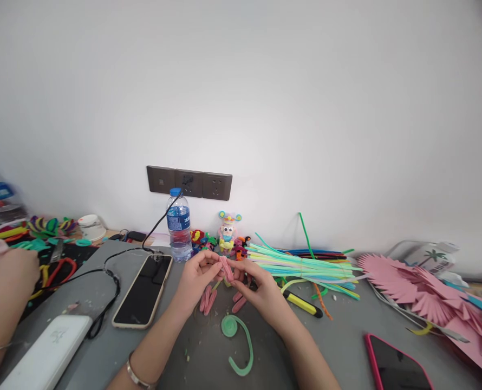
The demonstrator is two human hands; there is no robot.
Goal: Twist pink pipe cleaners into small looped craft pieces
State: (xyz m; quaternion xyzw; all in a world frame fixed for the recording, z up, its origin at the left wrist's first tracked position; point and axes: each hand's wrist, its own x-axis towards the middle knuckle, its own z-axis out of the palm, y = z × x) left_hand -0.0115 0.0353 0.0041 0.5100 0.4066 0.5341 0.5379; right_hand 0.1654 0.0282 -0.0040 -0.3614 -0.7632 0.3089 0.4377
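Between the fingertips of both hands is a folded piece of pink pipe cleaner [226,268], held just above the grey table. My left hand [202,273] pinches it from the left, and my right hand [254,281] grips its other side. Below the left fingers lie folded pink pipe cleaner loops [208,299]; another pink loop [238,302] is partly hidden by my right hand. Nearer to me rests a green pipe cleaner [247,346] coiled into a spiral at one end with a curved tail. A small figure with round eyes [227,233] stands behind my hands.
A bundle of pipe cleaners [301,266] and a yellow cutter [303,304] lie right. Left are a water bottle [179,227], a phone [143,292], a white power bank [48,355] and another person's hand [9,276]. A pink-edged phone [397,363] and folded pink paper [423,295] sit far right.
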